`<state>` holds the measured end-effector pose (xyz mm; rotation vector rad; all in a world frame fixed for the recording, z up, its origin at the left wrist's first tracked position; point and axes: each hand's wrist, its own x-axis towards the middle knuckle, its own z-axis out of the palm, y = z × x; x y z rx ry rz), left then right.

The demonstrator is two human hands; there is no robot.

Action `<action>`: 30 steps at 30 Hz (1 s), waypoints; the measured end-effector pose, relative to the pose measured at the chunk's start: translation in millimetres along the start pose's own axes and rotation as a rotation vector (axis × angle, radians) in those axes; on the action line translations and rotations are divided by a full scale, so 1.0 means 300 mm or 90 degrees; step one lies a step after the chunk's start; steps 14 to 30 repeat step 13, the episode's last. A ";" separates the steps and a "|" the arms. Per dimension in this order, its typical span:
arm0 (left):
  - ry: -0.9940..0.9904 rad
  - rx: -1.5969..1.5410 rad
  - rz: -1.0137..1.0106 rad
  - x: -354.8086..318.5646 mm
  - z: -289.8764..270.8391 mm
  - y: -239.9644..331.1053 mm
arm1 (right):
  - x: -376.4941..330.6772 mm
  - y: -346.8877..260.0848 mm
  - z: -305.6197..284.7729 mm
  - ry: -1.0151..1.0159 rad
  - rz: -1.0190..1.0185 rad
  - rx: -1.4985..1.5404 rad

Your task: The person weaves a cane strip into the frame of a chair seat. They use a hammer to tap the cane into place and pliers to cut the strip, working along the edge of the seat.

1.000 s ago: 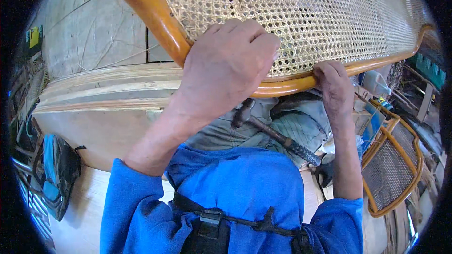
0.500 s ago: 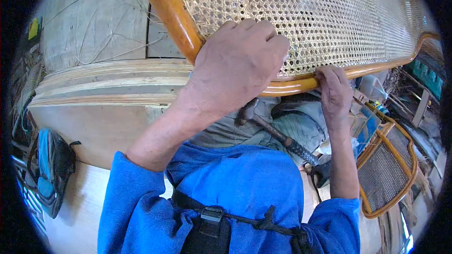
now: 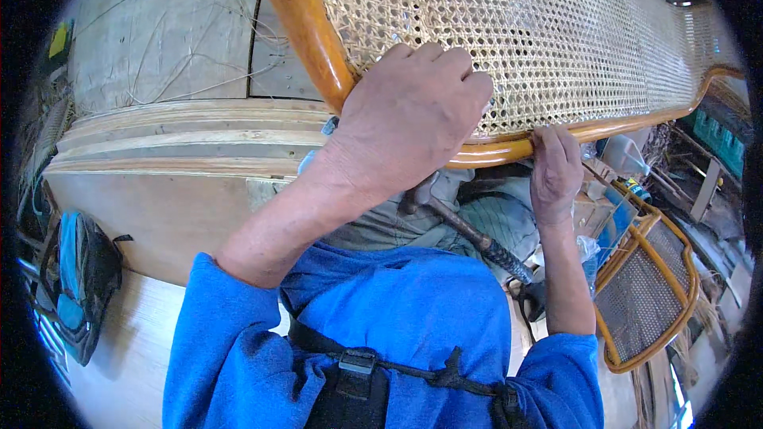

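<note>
A panel of woven cane webbing point(image 3: 509, 40) lies in front of me, edged by a glossy orange-brown rattan frame point(image 3: 493, 152). My left hand point(image 3: 417, 111) is closed in a fist over the near left corner, knuckles up, pressed against the webbing beside the frame. Its fingertips, and whatever they may hold, are hidden underneath. My right hand point(image 3: 555, 171) grips the near rail of the frame farther right, with fingers curled over its top. Below the rail, a hammer point(image 3: 469, 232) with a dark wrapped handle lies across the cloth on my lap.
A plywood bench point(image 3: 159, 56) with layered edges and loose cane strands is at the left. A dark and blue backpack point(image 3: 79, 286) stands on the floor there. To the right lean a smaller cane-woven rattan frame point(image 3: 648, 294) and a translucent plastic jug point(image 3: 626, 155) among clutter.
The cane panel and frame have shifted slightly right and down in view. My left fist stays over the corner; my right hand still grips the rail, slightly farther left in view.
</note>
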<state>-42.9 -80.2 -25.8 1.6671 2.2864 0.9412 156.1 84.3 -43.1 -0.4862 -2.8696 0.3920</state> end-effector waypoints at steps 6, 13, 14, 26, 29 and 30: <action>-0.004 -0.007 -0.003 0.000 0.005 -0.001 | -0.005 0.015 0.008 0.008 -0.025 -0.026; -0.041 -0.019 -0.012 0.004 -0.008 -0.001 | 0.072 -0.028 -0.069 -0.188 0.080 -0.005; -0.041 -0.019 -0.012 0.004 -0.008 -0.001 | 0.072 -0.028 -0.069 -0.188 0.080 -0.005; -0.041 -0.019 -0.012 0.004 -0.008 -0.001 | 0.072 -0.028 -0.069 -0.188 0.080 -0.005; -0.041 -0.019 -0.012 0.004 -0.008 -0.001 | 0.072 -0.028 -0.069 -0.188 0.080 -0.005; -0.041 -0.019 -0.012 0.004 -0.008 -0.001 | 0.072 -0.028 -0.069 -0.188 0.080 -0.005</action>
